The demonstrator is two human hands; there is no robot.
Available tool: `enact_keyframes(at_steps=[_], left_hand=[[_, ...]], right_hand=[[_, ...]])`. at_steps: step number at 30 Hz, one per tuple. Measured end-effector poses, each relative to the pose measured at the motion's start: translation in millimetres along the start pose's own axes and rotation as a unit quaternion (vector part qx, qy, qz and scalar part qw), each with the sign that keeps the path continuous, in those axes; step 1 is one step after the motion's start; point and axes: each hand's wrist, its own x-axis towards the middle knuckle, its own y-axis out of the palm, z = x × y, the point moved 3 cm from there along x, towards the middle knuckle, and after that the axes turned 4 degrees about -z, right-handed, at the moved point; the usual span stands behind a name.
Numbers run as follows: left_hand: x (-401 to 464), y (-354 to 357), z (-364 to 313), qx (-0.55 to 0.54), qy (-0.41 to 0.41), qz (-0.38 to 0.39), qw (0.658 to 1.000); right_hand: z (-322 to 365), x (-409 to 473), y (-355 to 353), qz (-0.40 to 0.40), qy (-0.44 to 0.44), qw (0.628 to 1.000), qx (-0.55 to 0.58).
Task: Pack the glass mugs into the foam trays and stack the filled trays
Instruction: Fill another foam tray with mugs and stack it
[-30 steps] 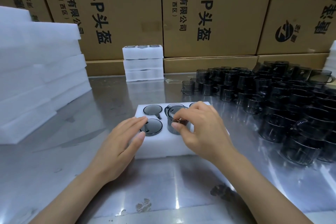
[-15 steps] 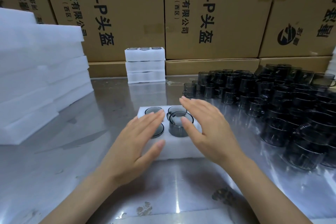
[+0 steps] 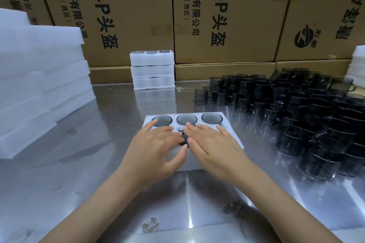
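Observation:
A white foam tray lies on the steel table in front of me. Three smoky glass mugs sit sunk in its far row: left, middle, right. My left hand and my right hand lie flat, fingers straight, side by side on the tray's near row. They cover the mugs there; only a dark sliver of glass shows between the fingers. Neither hand grips anything.
A big heap of loose dark glass mugs fills the right side of the table. A stack of three filled trays stands at the back. Empty foam trays are piled on the left; cardboard boxes line the back.
My right hand let go of the raised mug and opened. Both hands came down flat over the near row, and that mug no longer stands above the foam.

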Motion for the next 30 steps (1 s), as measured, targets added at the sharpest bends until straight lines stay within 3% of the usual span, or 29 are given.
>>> enact_keyframes(at_steps=[3, 5, 7, 8, 11, 14, 20, 25, 30], left_hand=[[12.2, 4.0, -10.0, 0.054, -0.021, -0.02, 0.998], [16.4, 11.4, -18.4, 0.067, -0.023, -0.008, 0.997], [13.0, 18.7, -22.9, 0.06, -0.022, 0.017, 0.998], [10.0, 21.2, -22.2, 0.058, -0.02, 0.028, 0.998], [4.7, 24.9, -16.0, 0.056, -0.012, 0.059, 0.997], [4.4, 25.5, -14.1, 0.059, -0.008, 0.056, 0.997], [2.8, 25.7, -13.1, 0.045, -0.007, 0.036, 0.998], [3.8, 27.0, -12.7, 0.045, 0.002, 0.023, 0.999], [5.5, 29.3, -10.9, 0.056, 0.007, 0.022, 0.998]], right_hand=[[-3.9, 1.0, -8.1, -0.063, 0.016, 0.992, 0.112], [-13.6, 1.0, -22.7, -0.186, 0.056, 0.961, 0.195], [-33.4, -2.3, -36.7, -0.288, 0.134, 0.942, 0.111], [-46.4, -6.1, -40.8, -0.298, 0.196, 0.933, 0.051], [-82.1, -18.7, -40.4, -0.184, 0.379, 0.906, -0.032], [-93.2, -22.9, -35.5, -0.088, 0.446, 0.889, -0.043], [-95.6, -19.5, -29.9, -0.063, 0.431, 0.898, -0.061], [-86.8, -14.0, -27.4, -0.13, 0.331, 0.934, -0.019], [-87.9, -17.5, -31.5, -0.182, 0.349, 0.917, -0.064]])
